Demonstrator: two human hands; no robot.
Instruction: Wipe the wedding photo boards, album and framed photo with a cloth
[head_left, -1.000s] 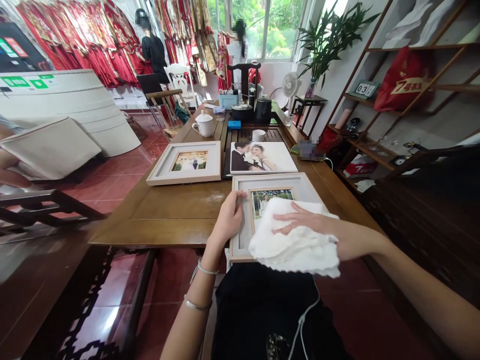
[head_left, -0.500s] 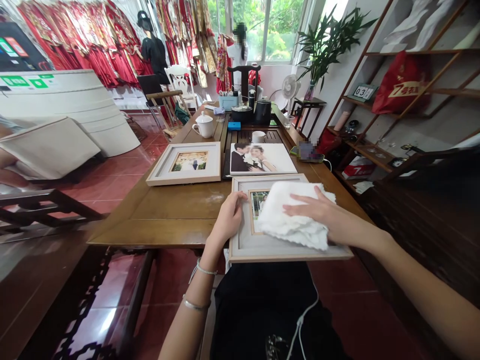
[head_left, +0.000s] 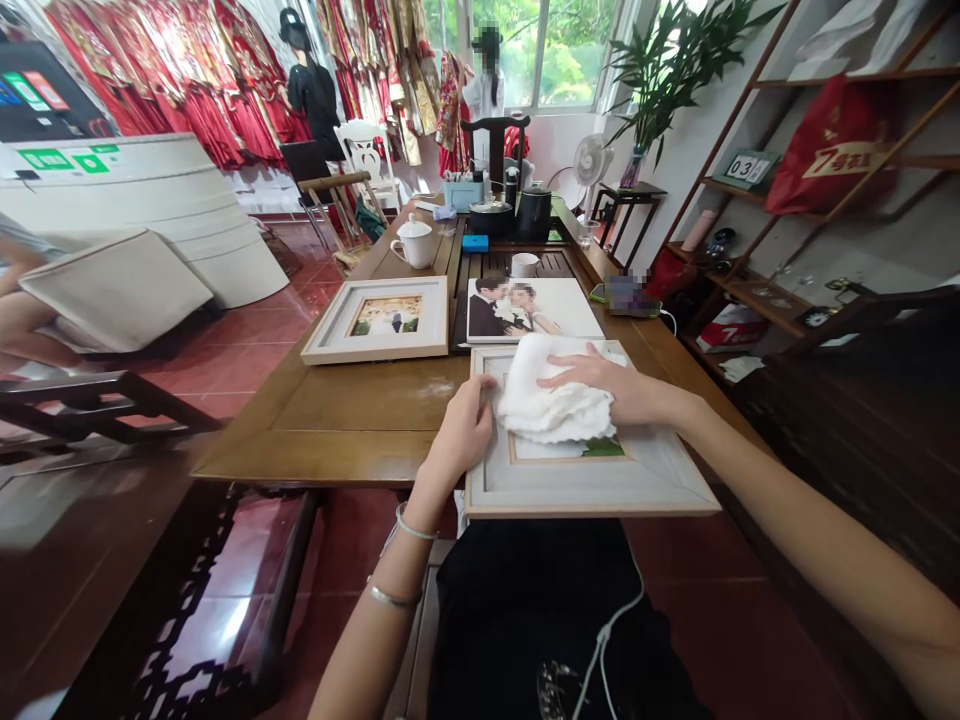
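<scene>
A framed photo (head_left: 592, 490) with a pale wooden frame rests at the table's near edge, right above my lap. My left hand (head_left: 466, 425) grips its left side, fingers curled over the rim. Under my right hand (head_left: 611, 385) is a folded white cloth (head_left: 555, 410), pressed onto the upper part of the picture with the fingers spread over it. The cloth hides most of the photo; a green patch shows below it.
On the wooden table (head_left: 337, 450) lie a second framed photo (head_left: 322, 335) at left and a wedding photo panel (head_left: 574, 310) beyond mine. A lidded white cup (head_left: 414, 243), a small white cup (head_left: 523, 265) and a phone (head_left: 634, 295) stand farther off. Two people are near hanging garments.
My right hand has slid the cloth up and to the left across the frame, uncovering the lower right of the picture. My left hand keeps its grip on the frame's left side.
</scene>
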